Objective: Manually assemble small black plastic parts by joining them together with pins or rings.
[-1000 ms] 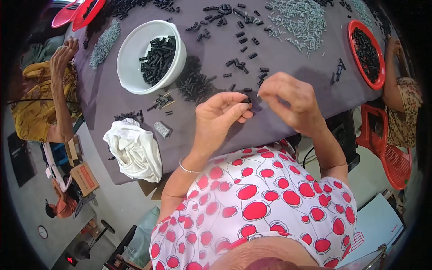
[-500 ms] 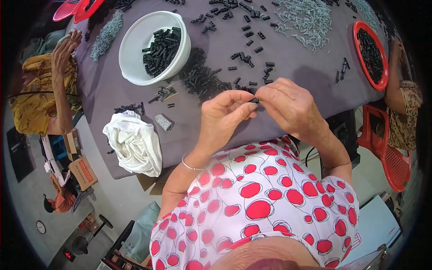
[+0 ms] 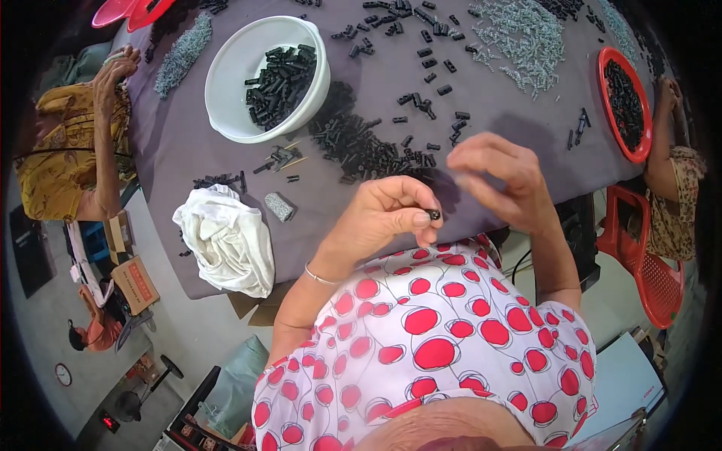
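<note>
My left hand (image 3: 383,214) pinches a small black plastic part (image 3: 433,215) between thumb and fingertips, above the table's near edge. To its right and a little higher, my right hand (image 3: 504,180) is apart from it, blurred, with thumb and fingers spread and nothing visible between them. Just beyond my left hand lies a dense heap of small black parts (image 3: 361,146). Loose black tube-shaped pieces (image 3: 417,104) are scattered farther off. A pile of small silvery coil springs (image 3: 523,45) lies at the far right.
A white bowl (image 3: 218,83) holds black tubes. Near it are thin wooden sticks (image 3: 295,163), a grey block (image 3: 279,207) and a white cloth (image 3: 226,240). A red tray (image 3: 643,150) of black parts stands right. Other people's arms (image 3: 105,150) rest at the table's sides; a red chair (image 3: 658,289) stands right.
My hands, together at the small black part before, are now apart. The left has come nearer with the part; the right has drawn away to the right and opened.
</note>
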`<state>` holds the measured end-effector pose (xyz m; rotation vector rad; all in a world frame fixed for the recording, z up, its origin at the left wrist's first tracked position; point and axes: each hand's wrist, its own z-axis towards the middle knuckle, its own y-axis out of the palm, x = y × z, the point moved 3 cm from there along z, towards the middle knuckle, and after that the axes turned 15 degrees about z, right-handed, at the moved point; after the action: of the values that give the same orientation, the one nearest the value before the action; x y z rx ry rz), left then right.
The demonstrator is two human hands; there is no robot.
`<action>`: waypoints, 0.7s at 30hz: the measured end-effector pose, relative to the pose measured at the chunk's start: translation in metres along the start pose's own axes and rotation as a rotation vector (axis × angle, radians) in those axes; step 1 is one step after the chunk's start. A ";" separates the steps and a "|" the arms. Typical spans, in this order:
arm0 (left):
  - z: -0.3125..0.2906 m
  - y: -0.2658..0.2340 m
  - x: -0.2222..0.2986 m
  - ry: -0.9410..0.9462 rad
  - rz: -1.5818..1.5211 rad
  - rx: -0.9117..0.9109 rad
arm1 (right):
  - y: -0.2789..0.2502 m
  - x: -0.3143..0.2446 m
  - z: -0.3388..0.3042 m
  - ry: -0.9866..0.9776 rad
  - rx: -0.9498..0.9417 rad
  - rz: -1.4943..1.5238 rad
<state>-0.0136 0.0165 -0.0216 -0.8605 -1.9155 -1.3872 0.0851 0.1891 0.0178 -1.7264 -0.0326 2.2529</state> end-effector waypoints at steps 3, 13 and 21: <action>-0.001 -0.004 0.000 0.047 -0.115 0.015 | 0.010 0.017 0.008 -0.033 0.091 -0.255; -0.004 -0.011 -0.003 0.064 -0.158 0.192 | 0.032 0.039 0.023 -0.088 -0.092 -0.743; 0.000 -0.013 -0.002 0.071 -0.123 0.296 | 0.021 0.036 0.021 0.001 0.229 0.069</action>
<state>-0.0226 0.0132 -0.0308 -0.5529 -2.0798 -1.1460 0.0518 0.1820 -0.0146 -1.6302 0.2785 2.2050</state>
